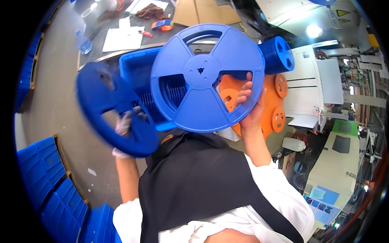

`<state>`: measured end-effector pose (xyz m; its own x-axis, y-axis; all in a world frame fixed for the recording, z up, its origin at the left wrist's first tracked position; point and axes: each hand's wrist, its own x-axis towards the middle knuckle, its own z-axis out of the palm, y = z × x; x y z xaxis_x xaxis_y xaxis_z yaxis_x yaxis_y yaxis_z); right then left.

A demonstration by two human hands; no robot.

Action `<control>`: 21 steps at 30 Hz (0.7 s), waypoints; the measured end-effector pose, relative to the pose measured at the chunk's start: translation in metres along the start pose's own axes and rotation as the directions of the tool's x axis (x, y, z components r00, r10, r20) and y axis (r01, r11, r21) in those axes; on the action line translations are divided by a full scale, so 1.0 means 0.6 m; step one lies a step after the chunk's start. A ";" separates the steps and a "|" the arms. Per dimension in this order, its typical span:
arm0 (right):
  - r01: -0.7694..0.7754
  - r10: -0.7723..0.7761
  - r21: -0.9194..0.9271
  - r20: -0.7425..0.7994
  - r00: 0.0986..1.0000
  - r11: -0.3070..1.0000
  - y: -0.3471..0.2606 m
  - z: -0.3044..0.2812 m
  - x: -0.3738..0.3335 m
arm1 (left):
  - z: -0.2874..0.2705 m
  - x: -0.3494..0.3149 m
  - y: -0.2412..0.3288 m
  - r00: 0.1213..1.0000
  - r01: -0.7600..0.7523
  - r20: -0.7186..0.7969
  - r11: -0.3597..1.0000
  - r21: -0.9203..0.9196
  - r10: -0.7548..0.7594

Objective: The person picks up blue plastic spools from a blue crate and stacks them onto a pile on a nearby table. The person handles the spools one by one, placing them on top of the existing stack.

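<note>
My right hand (254, 110), bare, grips the rim of a large blue plastic reel (194, 109) at its lower right. Its fingers pass through one of the reel's cut-out windows. The reel faces up at me, showing a round hub with a small centre hole. On the left, my gloved left hand (125, 125) holds a second, darker blue reel (91, 87), which is tilted and slightly blurred. Fingers of that hand show through its openings. Between and behind both reels, a blue crate (135, 65) contains several dark blue reels (172, 91) standing on edge, partly covered.
To the right, an orange surface (265, 109) bears orange discs (278, 119) and a stack of blue reels (279, 54). A grey table (115, 30) beyond holds papers, a water bottle (84, 43), tape and cardboard (202, 12). Blue crates (40, 162) stand at lower left; machinery (334, 154) lines the right.
</note>
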<state>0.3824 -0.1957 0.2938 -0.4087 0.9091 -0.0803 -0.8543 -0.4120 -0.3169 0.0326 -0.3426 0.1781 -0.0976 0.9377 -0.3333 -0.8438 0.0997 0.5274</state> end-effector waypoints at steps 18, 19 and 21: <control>-0.001 -0.445 -0.887 -0.233 0.865 0.461 -0.004 0.033 -0.024 | 0.151 0.031 -0.034 0.926 0.295 0.369 0.762 -0.576 -0.079; -0.018 -0.450 -0.859 -0.286 0.846 0.512 -0.016 0.011 -0.027 | 0.150 0.029 -0.028 0.928 0.295 0.367 0.732 -0.614 -0.066; -0.041 -0.456 -0.817 -0.361 0.813 0.575 -0.028 -0.013 -0.027 | 0.154 0.030 -0.025 0.937 0.255 0.346 0.758 -0.601 -0.041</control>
<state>0.4057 -0.2030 0.2928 0.1731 0.9493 -0.2625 -0.2121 -0.2243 -0.9512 0.0920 -0.2962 0.2366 0.1254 0.9900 -0.0640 -0.9813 0.1143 -0.1548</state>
